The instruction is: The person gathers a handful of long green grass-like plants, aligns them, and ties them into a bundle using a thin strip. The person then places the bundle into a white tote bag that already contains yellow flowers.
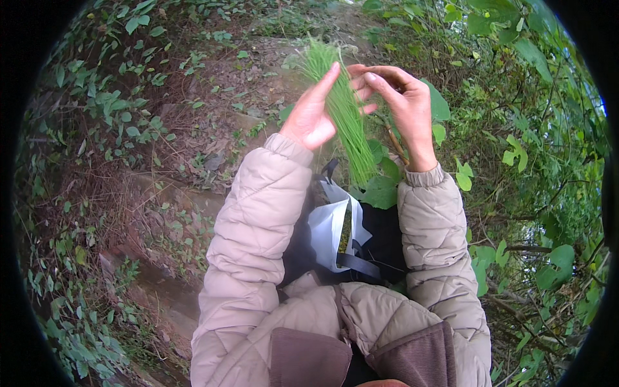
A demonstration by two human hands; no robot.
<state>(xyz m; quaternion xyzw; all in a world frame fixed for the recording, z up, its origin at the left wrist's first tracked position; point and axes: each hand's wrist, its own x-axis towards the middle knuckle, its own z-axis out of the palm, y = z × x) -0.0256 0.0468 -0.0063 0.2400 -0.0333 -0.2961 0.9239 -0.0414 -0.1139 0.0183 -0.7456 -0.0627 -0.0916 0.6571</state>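
A long bundle of thin, grass-like green stalks (351,122) lies across my left hand (313,113), tilted with its upper end to the far left. My left thumb presses along the bundle, and the other fingers are hidden behind it. Close against the bundle's right side is my right hand (403,97), its thumb and fingertips drawn together. What those fingertips hold, if anything, is too small to make out. Below the stalks, near my lap, a white bag (327,226) with dark handles stands with its mouth parted, and something yellow-green shows inside.
Broad green leaves (380,192) reach in beside the bag, next to a brown stem (395,143). Dense leafy vines (516,155) crowd the right side. Leaf-littered ground with dry stalks and low plants (116,116) spreads at left, with a stone-like edge (155,284) lower down.
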